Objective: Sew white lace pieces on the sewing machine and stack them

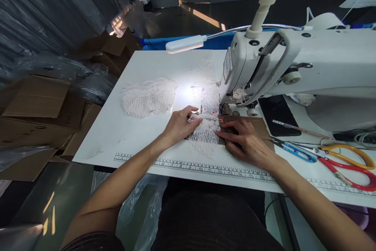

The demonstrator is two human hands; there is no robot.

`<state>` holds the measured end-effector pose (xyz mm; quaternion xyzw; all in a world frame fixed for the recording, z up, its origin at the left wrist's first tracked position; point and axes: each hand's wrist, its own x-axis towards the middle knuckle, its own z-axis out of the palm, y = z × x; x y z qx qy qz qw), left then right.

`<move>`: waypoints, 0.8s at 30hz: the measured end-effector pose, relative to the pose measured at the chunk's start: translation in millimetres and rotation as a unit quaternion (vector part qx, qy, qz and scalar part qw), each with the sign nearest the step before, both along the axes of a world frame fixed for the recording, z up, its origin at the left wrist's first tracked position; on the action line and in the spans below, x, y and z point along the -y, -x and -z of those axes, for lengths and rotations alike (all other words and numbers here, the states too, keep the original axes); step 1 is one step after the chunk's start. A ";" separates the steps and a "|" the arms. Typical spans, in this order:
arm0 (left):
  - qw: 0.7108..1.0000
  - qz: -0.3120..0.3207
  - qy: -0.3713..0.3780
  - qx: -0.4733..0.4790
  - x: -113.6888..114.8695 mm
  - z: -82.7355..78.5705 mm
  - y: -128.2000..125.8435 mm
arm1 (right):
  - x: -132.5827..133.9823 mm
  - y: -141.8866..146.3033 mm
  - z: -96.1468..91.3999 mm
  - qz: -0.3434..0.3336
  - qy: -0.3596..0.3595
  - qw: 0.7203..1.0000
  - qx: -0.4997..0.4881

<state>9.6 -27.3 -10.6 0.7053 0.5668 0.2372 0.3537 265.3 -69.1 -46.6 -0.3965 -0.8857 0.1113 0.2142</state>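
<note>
A strip of white lace [204,135] lies on the white table [129,125] in front of the sewing machine [293,63] and runs on under its needle. My left hand [180,125] rests on the lace's left edge, thumb and fingers pinched on the fabric. My right hand [246,141] lies flat with fingers stretched, pressing the lace's right edge and a brown cardboard guide [258,123] beside the presser foot [225,109].
A heap of white lace [148,96] lies at the left of the table. Blue snips [296,152], red scissors [349,170], yellow scissors [346,151], a pencil [299,128] and a dark phone [279,114] sit to the right. A lamp [185,43] shines down. Cardboard boxes [38,106] stand on the floor at left.
</note>
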 end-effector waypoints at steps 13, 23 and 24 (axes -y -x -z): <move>0.995 0.023 -0.077 -0.063 -1.7 6.5 2.7 | 0.9 3.6 -0.9 0.013 -0.001 1.000 -0.011; 0.798 0.342 -0.460 -0.186 -25.3 9.5 -4.8 | 2.5 5.1 -0.5 0.030 0.011 0.999 -0.015; 0.781 0.383 -0.457 -0.186 -28.7 9.6 -8.5 | 2.8 5.1 0.3 0.032 0.009 0.999 -0.014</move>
